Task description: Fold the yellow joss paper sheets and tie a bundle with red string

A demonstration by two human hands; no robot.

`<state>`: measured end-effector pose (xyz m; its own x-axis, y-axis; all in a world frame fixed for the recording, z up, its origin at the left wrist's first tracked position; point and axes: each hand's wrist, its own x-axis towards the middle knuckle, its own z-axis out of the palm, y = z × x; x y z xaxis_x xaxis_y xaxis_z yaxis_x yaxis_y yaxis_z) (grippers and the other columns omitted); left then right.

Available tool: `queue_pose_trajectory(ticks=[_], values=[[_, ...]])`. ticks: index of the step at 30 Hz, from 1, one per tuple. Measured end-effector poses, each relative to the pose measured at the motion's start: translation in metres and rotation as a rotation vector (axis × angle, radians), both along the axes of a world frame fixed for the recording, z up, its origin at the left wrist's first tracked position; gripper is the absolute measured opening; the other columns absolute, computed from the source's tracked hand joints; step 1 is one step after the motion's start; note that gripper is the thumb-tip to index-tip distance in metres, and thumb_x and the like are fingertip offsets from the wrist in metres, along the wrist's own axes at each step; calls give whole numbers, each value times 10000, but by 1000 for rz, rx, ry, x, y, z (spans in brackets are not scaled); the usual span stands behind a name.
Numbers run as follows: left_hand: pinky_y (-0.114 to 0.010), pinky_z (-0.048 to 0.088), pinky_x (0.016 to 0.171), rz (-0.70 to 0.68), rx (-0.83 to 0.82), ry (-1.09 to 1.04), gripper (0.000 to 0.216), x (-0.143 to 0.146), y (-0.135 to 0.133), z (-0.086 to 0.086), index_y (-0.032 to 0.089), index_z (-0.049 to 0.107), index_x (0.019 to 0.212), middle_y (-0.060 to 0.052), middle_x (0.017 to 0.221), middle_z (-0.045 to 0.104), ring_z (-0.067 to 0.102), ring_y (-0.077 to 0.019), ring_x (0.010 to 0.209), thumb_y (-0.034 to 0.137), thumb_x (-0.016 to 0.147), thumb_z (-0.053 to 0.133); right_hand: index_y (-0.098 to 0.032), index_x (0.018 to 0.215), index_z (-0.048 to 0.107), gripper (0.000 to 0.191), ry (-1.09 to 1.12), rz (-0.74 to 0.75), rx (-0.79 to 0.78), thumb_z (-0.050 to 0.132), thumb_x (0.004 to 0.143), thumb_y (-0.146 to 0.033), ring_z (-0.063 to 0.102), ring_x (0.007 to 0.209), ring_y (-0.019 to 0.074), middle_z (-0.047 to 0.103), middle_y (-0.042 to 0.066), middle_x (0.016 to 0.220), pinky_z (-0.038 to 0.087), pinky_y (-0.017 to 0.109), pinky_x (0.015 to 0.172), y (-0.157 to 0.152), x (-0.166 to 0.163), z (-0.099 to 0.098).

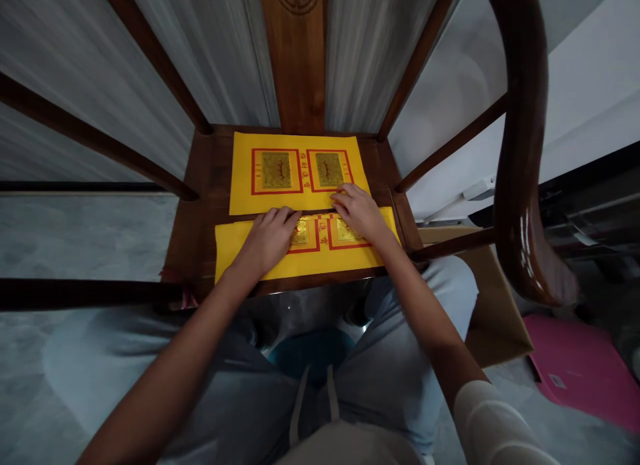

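Note:
A yellow sheet of joss paper [235, 252] lies on the front of a wooden chair seat. Its red frames and gold foil squares are cut off at the far edge, where the paper looks folded over. My left hand [270, 242] is at the left part of that far edge, fingers curled and pinched on the paper. At the right part, my right hand [357, 212] bends its fingers over the same edge; the fingertips are partly hidden. Just behind, another yellow joss paper [303, 142] lies flat, with two red-framed gold squares and red characters between them.
The dark wooden chair seat [193, 232] carries the papers, with a carved back slat [297, 65] behind and a curved armrest [523, 152] to the right. An open cardboard box [500, 318] and a pink plastic item [585, 365] are on the floor at right.

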<state>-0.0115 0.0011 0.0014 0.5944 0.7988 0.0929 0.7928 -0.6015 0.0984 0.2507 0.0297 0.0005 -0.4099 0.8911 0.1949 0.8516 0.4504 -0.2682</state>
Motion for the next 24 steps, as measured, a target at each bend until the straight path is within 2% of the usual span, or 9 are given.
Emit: queue_pose_trajectory(ticks=[2,5,9,12,15,18,21,24], values=[[-517,514,963,30,28,10,566,3,-3,-1,132,604,1464,-215,1310,672,605,-376,1182,63,940,401,-115,1376,667,376,37,12,-26,512,1073,-275,523,1433,284,625,189,1458,420,417,1180,5,0,-5],[-532,504,1010,43,69,-29,560,9,-7,0,130,607,1462,-219,1324,671,597,-379,1214,48,945,409,-108,1409,646,402,74,8,-79,560,1061,-291,567,1409,276,634,177,1488,445,409,1177,10,2,-8],[-553,466,1121,-109,91,-185,541,20,-13,-5,148,605,1470,-205,1395,652,552,-362,1324,51,969,428,-136,1304,718,328,19,17,-63,539,1075,-290,635,1331,276,697,153,1418,485,400,1119,9,2,-4],[-555,463,1151,-245,76,-277,448,27,-14,-15,179,629,1443,-176,1382,666,562,-342,1328,147,1030,458,-145,1211,753,319,-58,42,-28,486,1097,-278,663,1281,274,731,150,1358,490,377,1078,7,-1,-1],[-557,483,1136,-277,58,-314,402,30,-13,-24,176,639,1428,-168,1351,679,577,-341,1311,234,1067,472,-146,1142,754,338,-143,30,-8,432,1110,-244,714,1137,274,774,153,1229,504,363,977,5,-6,-2],[-562,503,1113,-264,35,-341,388,30,-12,-27,162,656,1404,-174,1347,678,586,-347,1296,266,1079,471,-146,1124,732,334,-160,-68,20,414,1113,-247,735,963,269,795,142,1056,499,351,864,3,-8,1],[-552,502,1129,-237,17,-397,370,29,-12,-27,163,672,1371,-172,1336,676,587,-336,1309,262,1082,465,-168,1102,713,306,16,-186,114,431,1110,-287,721,882,245,780,110,978,486,330,819,-2,-6,12],[-532,479,1177,-216,6,-435,366,27,-10,-28,163,667,1364,-167,1382,649,548,-330,1386,255,1086,448,-199,1091,690,313,394,-255,234,434,1106,-379,699,905,213,749,71,1002,495,316,828,-4,5,30]])
